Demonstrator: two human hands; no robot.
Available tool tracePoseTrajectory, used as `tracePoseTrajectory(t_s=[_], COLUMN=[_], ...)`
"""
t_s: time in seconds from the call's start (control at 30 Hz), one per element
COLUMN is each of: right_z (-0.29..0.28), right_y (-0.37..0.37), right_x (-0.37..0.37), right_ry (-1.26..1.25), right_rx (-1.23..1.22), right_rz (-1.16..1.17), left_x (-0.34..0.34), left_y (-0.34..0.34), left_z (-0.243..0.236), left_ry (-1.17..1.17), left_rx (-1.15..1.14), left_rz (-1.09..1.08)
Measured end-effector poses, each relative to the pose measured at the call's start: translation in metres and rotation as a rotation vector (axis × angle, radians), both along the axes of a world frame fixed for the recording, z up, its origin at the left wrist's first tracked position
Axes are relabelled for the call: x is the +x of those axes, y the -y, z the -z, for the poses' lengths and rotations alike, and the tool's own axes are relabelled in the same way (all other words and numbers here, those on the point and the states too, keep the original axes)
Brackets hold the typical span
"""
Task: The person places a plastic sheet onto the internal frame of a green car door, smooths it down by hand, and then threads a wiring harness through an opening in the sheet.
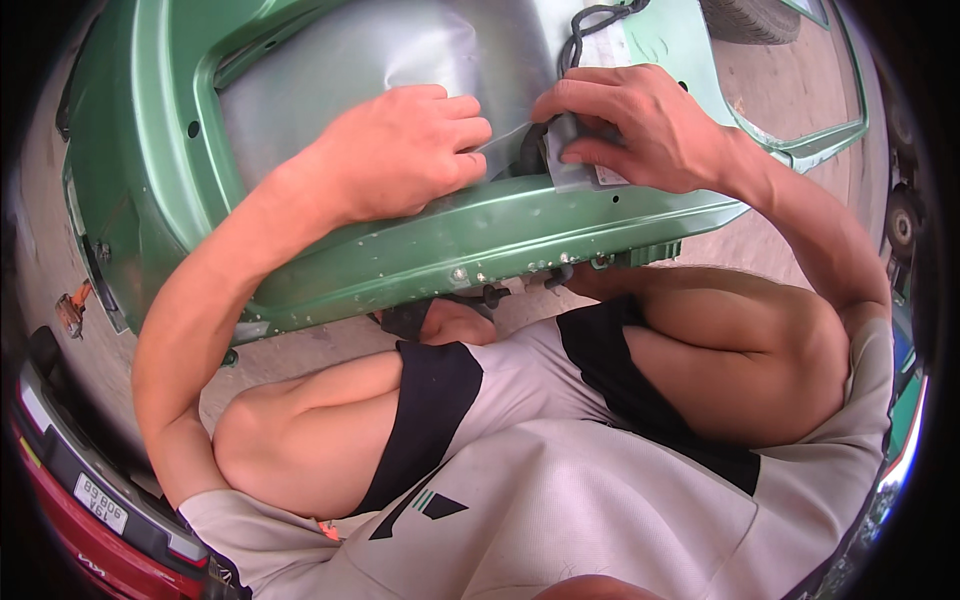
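Note:
A silvery plastic sheet (330,110) covers the recess of a green painted car body panel (400,255). My left hand (410,150) is closed over the sheet's near edge, its fingers curled; its fingertips are hidden, so what they grip does not show. To the right, my right hand (650,125) bends its thumb and fingers around a loose, clear flap (568,172) of the sheet. Beside those fingers, a black wiring harness (572,48) runs up the panel and partly disappears under the film.
My bent knees are close to the panel's near edge. A tyre (755,18) lies at the upper right. An orange tool-like object (72,308) sits on the floor at the left. Behind it, at the lower left, is a red car (60,530). Another wheel (903,222) shows at the far right.

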State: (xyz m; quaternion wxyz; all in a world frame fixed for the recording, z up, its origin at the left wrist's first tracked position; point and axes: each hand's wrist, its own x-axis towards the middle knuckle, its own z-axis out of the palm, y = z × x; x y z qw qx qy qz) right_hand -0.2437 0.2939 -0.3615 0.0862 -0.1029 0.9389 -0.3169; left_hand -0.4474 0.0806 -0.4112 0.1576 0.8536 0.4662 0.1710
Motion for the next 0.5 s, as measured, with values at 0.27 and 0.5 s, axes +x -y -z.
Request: tracePoseTrajectory(t_s=[0.27,0.5], right_z=[-0.002,-0.010], right_y=[0.001,-0.001], right_x=[0.007,0.004], right_ry=[0.100,0.143], right_rx=[-0.093,-0.137], right_rz=[0.127,0.146], left_x=[-0.012,-0.013], left_y=[0.019,0.017], left_z=[-0.022,-0.022], left_ry=[0.504,0.734], left_rx=[-0.083,-0.267], left_rz=[-0.229,-0.294])
